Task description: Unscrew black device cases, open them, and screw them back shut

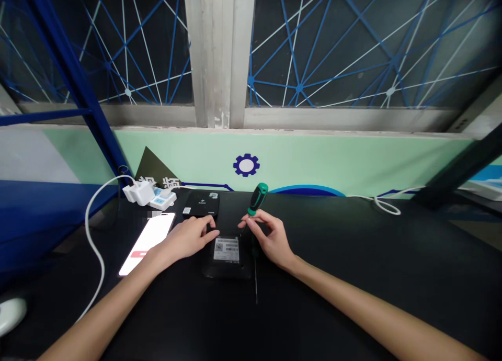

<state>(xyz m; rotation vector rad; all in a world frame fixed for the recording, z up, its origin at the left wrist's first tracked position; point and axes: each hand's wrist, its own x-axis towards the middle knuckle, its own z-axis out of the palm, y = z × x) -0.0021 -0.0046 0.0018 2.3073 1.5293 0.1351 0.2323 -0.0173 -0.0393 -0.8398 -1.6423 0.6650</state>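
R hand (pixel 272 238) pinching green/blk screwdriver (pixel 258 199) over blk device (pixel 226 270), L hand (pixel 192 236) at device's 10 o'clock.
R forearm in from 4 o'clock, wrist low, fingertips bunched below handle; L forearm from 8, fingers loosely curled, thumb nr white label (pixel 226 250), can't tell if gripping. Screwdriver tilted, long axis approx. 1–7, handle to 1, lower end twd device's upper part. Device on blk surface (pixel 333 256), label up, axis approx. 12–6. Thin metal shaft (pixel 256 282) just R of it, pointing 6.
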